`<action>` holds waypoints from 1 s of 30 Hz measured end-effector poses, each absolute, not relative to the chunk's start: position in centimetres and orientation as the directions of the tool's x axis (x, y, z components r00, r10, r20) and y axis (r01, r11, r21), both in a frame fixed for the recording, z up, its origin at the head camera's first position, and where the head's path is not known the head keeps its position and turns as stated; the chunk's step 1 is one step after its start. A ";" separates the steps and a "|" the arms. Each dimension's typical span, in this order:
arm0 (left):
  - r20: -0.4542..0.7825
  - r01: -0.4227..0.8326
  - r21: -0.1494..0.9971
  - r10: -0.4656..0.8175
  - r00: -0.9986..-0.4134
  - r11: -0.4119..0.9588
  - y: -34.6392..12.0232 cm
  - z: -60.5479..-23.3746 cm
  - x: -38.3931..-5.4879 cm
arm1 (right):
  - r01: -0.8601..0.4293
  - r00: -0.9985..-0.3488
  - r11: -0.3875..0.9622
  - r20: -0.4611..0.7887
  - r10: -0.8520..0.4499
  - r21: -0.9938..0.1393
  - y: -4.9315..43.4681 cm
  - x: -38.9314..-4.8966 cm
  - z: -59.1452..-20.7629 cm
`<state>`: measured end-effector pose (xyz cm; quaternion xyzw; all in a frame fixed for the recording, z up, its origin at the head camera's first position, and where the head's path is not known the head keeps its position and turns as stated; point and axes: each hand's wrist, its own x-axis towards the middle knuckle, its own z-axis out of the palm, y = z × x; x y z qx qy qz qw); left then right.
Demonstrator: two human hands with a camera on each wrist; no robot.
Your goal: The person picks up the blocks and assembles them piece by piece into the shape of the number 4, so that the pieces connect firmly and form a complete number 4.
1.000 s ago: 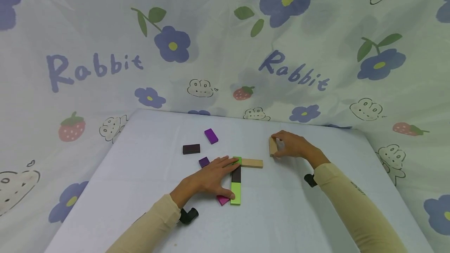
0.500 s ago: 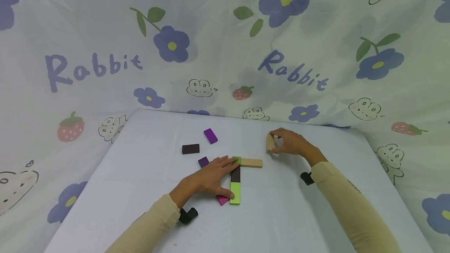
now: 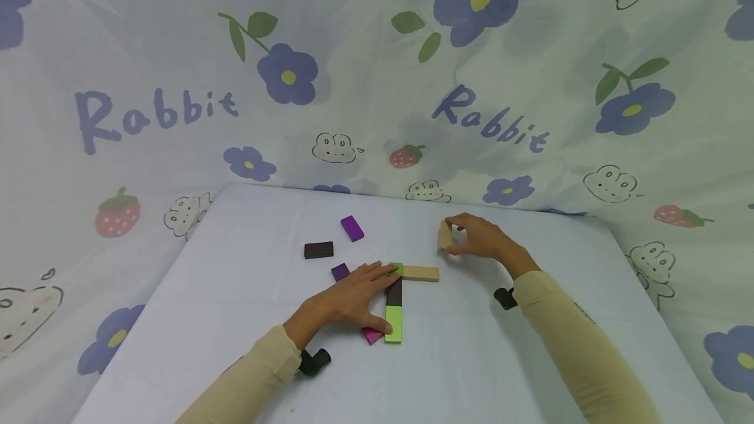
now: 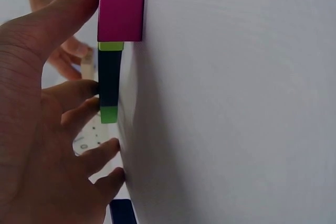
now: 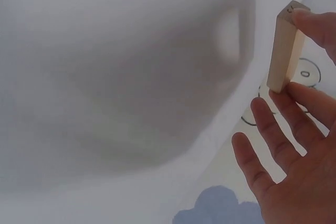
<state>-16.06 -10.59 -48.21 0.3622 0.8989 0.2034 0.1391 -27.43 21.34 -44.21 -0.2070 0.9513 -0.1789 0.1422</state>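
Note:
My right hand (image 3: 483,239) pinches a plain wooden block (image 3: 444,237) by its two ends, thumb on one and fingertips on the other. In the right wrist view this wooden block (image 5: 285,51) is held off the white table, its shadow apart from it. My left hand (image 3: 353,296) lies spread over a row of blocks, with fingertips at the green block (image 3: 396,268) and dark block (image 3: 394,294), and the thumb near the lime block (image 3: 393,327). A magenta block (image 4: 121,9) sits by that thumb. Another wooden block (image 3: 421,273) extends right from the green one.
Left of the row lie a dark purple block (image 3: 340,272), a dark brown block (image 3: 319,250) and a purple block (image 3: 352,228). A patterned cloth (image 3: 377,84) hangs behind the white table (image 3: 235,267). Each wrist carries a black camera piece (image 3: 315,362).
My right hand has carried the wooden block a short way left and slightly toward the back. The left hand and the blocks on the table stay in place.

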 end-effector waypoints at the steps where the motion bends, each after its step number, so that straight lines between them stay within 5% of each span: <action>1: -0.101 0.595 0.468 0.708 -0.699 0.654 -10.6 -48.2 -16.0 | -0.348 -0.873 0.847 -0.190 -0.449 -0.402 21.2 -27.4 -44.2; 30: -0.111 0.586 0.469 0.702 -0.704 0.661 -10.6 -48.2 -16.0 | -0.369 -0.864 0.822 -0.167 -0.475 -0.433 17.4 -26.8 -44.3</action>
